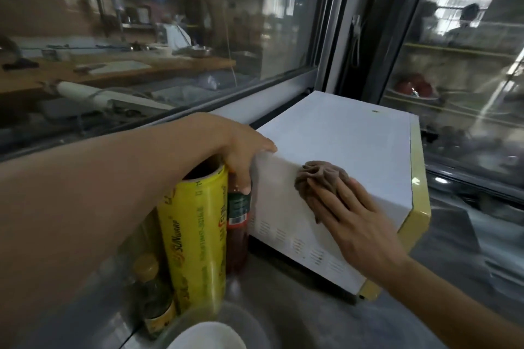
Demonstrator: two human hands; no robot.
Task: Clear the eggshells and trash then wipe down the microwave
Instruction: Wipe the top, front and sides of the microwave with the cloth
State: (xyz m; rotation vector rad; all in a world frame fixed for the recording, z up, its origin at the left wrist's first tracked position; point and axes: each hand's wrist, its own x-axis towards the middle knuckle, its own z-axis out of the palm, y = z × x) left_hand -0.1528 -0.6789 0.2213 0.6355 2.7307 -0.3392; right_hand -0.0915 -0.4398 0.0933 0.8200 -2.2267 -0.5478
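A white microwave [340, 139] with a pale yellow front stands on the grey counter by the window. My right hand [357, 221] presses a crumpled brown cloth [320, 178] flat against the microwave's left side wall, near its top edge. My left hand [243, 150] rests on the microwave's rear left corner, fingers over the top edge and thumb down the side. No eggshells or trash are in view.
Left of the microwave stand a yellow roll of cling wrap [195, 238], a dark red sauce bottle [238, 224] and a yellow-capped bottle [153, 289]. A glass bowl with a white dish [207, 334] sits at the bottom. A window [158, 37] runs behind.
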